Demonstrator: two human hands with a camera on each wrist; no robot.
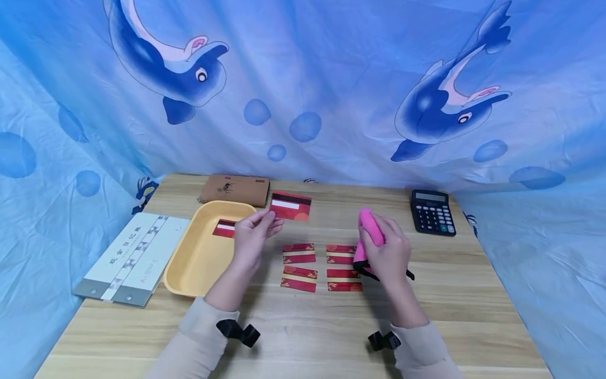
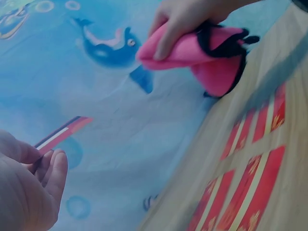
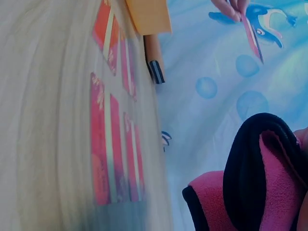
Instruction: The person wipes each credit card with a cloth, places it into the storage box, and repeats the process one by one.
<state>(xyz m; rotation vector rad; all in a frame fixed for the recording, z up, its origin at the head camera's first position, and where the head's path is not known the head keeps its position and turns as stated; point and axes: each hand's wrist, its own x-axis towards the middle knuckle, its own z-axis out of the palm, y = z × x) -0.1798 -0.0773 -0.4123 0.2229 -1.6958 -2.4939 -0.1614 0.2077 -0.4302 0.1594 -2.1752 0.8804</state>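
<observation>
My left hand pinches a red card by its lower left corner, its dark stripe and white strip facing me. In the left wrist view the same card is seen nearly edge-on between thumb and fingers. My right hand grips a folded pink cloth with black edging, held over the right side of the laid-out cards. Several red-and-gold cards lie in two columns on the table between the hands. Another red card lies in the yellow tray, partly hidden by my left hand.
A brown wallet lies behind the tray. At the far left is a white-and-grey account book. A black calculator sits at the back right of the wooden table. A blue dolphin-print curtain hangs around the table.
</observation>
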